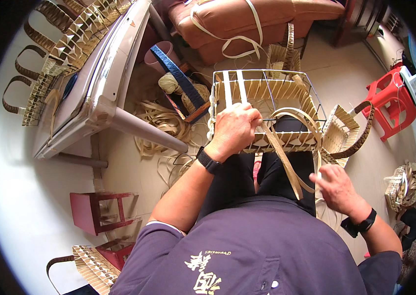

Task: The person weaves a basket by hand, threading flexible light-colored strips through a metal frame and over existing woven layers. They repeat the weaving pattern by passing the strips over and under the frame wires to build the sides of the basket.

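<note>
A rectangular basket with a dark wire frame and partly woven tan sides rests over my lap. My left hand is closed on its near left part, where two pale flat strips cross the open wire. A long tan strip loops over the near side and hangs toward me. My right hand, right of my lap and lower than the basket, pinches the strip's trailing length; the fingertips partly hide it.
Finished baskets stand on the table at left. Coiled strips and a blue-handled basket lie on the floor. A small handled basket and a red stool stand right. A brown sofa is ahead.
</note>
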